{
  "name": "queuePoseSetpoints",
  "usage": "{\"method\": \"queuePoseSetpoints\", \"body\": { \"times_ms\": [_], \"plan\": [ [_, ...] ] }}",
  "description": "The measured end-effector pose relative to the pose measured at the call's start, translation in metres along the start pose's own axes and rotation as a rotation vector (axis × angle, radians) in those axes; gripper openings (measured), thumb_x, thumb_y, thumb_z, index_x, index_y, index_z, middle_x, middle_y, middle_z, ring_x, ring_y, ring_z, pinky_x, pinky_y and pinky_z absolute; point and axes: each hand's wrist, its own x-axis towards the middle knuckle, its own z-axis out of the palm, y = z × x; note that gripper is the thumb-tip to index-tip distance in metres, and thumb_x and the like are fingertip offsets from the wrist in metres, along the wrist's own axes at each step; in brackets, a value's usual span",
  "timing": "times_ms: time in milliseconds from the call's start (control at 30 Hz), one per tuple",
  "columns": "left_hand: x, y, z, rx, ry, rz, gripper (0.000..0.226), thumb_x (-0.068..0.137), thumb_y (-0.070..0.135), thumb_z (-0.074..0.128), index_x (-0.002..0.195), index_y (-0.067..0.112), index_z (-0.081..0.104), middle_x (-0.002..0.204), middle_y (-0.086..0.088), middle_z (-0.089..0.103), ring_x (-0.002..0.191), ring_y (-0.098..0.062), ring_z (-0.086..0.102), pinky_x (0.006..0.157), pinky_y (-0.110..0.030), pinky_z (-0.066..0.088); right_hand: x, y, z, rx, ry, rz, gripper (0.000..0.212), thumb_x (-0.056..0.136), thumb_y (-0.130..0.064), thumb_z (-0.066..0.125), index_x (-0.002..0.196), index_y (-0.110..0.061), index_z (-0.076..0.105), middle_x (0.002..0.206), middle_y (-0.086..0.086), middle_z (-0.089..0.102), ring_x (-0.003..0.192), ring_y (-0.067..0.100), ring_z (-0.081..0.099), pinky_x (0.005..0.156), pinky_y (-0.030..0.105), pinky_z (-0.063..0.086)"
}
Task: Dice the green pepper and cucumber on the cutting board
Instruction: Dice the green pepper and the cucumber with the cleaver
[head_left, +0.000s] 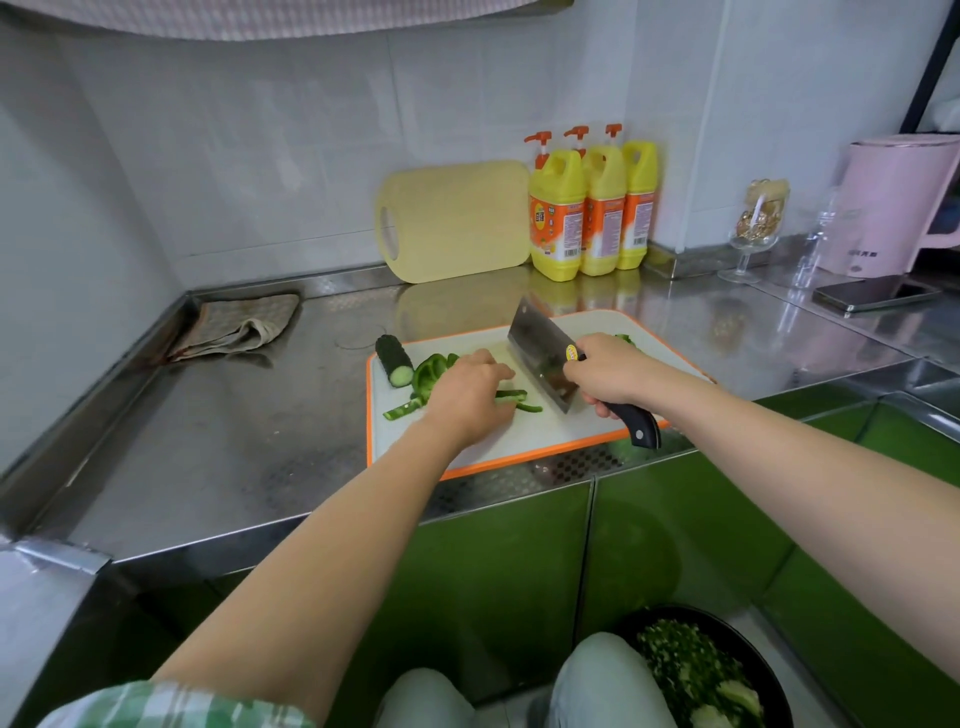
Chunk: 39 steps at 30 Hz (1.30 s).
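A white cutting board (519, 441) with an orange rim lies on the steel counter. A dark cucumber piece (393, 360) rests at its far left corner, cut end facing me. Beside it sits a green pepper piece (431, 371), with thin pepper strips (402, 410) lying nearer me. My left hand (467, 397) presses down on pepper strips in the board's middle, fingers curled over them. My right hand (613, 371) grips the black handle of a cleaver (540, 353), its blade raised just right of my left hand. More pepper (626, 340) shows behind my right hand.
A yellow board (457, 221) leans on the tiled wall beside three yellow detergent bottles (592, 208). A folded cloth (234, 327) lies at the far left. A glass (753, 234), a pink kettle (898, 202) and a phone (878, 296) are at the right. A dark bowl of chopped greens (701, 670) sits below.
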Motion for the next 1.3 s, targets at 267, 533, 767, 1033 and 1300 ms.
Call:
{"method": "queuePoseSetpoints", "body": {
  "times_ms": [267,533,767,1033,1300],
  "plan": [
    [0.003,0.005,-0.01,0.131,-0.053,0.062,0.02,0.092,0.025,0.056,0.105,0.014,0.067,0.101,-0.007,0.064,0.101,-0.028,0.056,0.075,-0.034,0.043,-0.01,0.007,0.001,-0.019,-0.014,0.015,0.014,0.093,-0.006,0.037,0.082,-0.005,0.045,0.06,0.01,0.05,0.042,0.021,0.047,0.043,0.023,0.037],
    [-0.005,0.025,-0.002,0.193,0.03,-0.066,0.016,0.087,0.02,0.05,0.085,0.006,0.056,0.088,-0.015,0.059,0.094,-0.033,0.053,0.061,-0.034,0.032,-0.01,0.004,-0.003,-0.02,0.012,0.012,0.014,0.092,-0.006,0.037,0.079,-0.007,0.042,0.061,0.011,0.05,0.044,0.022,0.046,0.043,0.022,0.036],
    [-0.01,0.01,0.005,0.066,0.077,-0.099,0.039,0.088,0.041,0.058,0.115,0.014,0.067,0.11,-0.011,0.059,0.107,-0.031,0.049,0.088,-0.036,0.043,-0.01,-0.002,0.004,-0.13,-0.011,0.009,0.017,0.093,-0.006,0.037,0.076,-0.008,0.041,0.059,0.009,0.052,0.042,0.021,0.049,0.04,0.019,0.035],
    [-0.01,0.009,0.008,-0.031,0.06,-0.091,0.04,0.091,0.022,0.056,0.132,0.02,0.059,0.117,-0.009,0.063,0.111,-0.03,0.049,0.093,-0.036,0.042,-0.01,0.001,0.004,-0.146,0.029,-0.006,0.019,0.093,-0.008,0.037,0.075,-0.009,0.04,0.06,0.009,0.052,0.042,0.021,0.05,0.042,0.022,0.037],
    [-0.021,0.003,-0.009,-0.024,0.312,-0.184,0.031,0.086,0.012,0.05,0.112,0.011,0.068,0.108,-0.012,0.063,0.105,-0.033,0.052,0.083,-0.038,0.042,-0.009,0.006,0.004,-0.087,0.104,-0.02,0.016,0.092,-0.008,0.038,0.076,-0.01,0.041,0.059,0.008,0.051,0.045,0.024,0.051,0.045,0.024,0.037]
  ]
}}
